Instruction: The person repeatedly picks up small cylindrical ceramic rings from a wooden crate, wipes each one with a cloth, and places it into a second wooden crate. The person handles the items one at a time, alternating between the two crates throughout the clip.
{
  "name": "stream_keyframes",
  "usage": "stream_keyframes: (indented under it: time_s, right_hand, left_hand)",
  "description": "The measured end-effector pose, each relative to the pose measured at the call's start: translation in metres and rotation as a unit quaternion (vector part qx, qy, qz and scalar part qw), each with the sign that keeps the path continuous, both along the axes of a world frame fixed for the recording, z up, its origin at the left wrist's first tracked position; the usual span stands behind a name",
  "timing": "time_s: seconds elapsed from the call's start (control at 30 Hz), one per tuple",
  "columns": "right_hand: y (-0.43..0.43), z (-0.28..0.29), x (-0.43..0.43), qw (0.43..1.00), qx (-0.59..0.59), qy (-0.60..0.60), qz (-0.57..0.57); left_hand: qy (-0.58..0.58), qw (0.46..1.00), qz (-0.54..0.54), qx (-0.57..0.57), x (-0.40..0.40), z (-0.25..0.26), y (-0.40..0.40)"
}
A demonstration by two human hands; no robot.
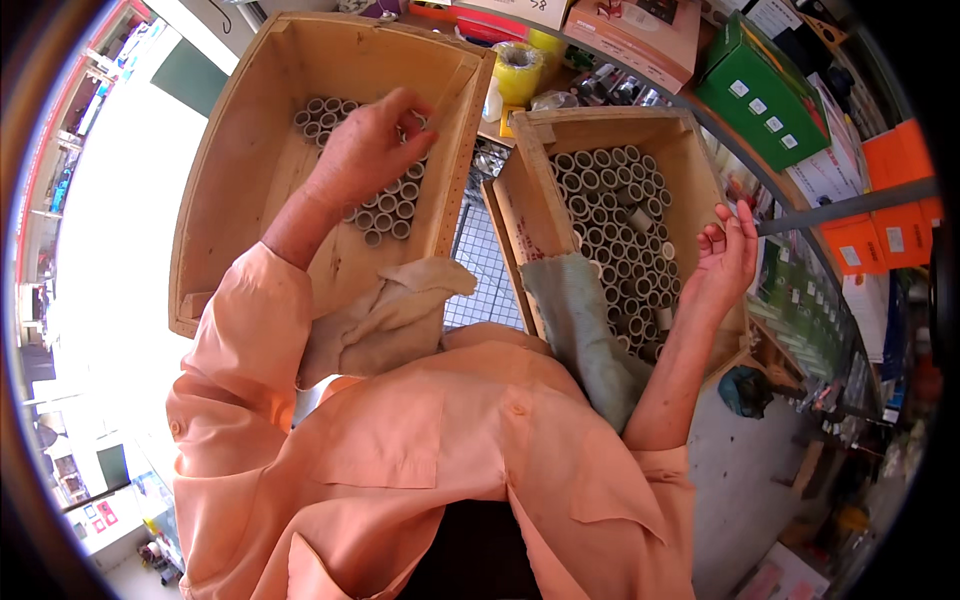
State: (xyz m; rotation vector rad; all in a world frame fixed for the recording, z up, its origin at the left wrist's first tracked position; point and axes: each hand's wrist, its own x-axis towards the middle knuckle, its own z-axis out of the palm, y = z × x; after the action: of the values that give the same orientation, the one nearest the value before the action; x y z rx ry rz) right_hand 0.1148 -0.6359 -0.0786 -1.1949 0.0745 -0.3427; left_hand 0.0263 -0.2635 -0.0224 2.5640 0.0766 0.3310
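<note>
My left hand (375,142) hovers over the larger wooden box (247,172), its thumb and fingers apart, with no held piece visible. Short pale tube pieces (386,202) stand on end inside, packed in rows; the hand hides some. At the right rim of a second wooden box (536,180) is my right hand (724,251), palm up, fingers loosely spread around nothing. That box holds many similar tubes (600,180), mostly upright, while a few such as one loose tube (640,219) lie on their sides. A beige cloth (390,315) and a grey-green ribbed cloth (585,322) drape over the boxes' near edges.
Between the boxes shows a white gridded surface (480,262). Beyond them are a yellow tape roll (517,71), a pink carton (634,34) and a green box (765,94). A grey bar (847,206) crosses at the right, before orange boxes (862,240).
</note>
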Motion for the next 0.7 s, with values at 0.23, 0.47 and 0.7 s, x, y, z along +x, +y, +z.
stream_keyframes:
  time_s: [0.23, 0.47, 0.7]
  right_hand:
    - [0.015, 0.020, 0.014, 0.992, -0.078, 0.065, 0.078]
    - [-0.036, -0.095, 0.069, 0.907, -0.349, 0.179, 0.150]
    - [-0.048, -0.141, 0.071, 0.855, -0.387, 0.279, 0.205]
  left_hand:
    - [0.000, 0.956, -0.287, -0.056, -0.027, -0.009, -0.067]
    - [0.015, 0.916, -0.399, 0.028, -0.041, -0.053, -0.083]
    - [0.029, 0.909, -0.403, 0.099, -0.046, -0.062, -0.082]
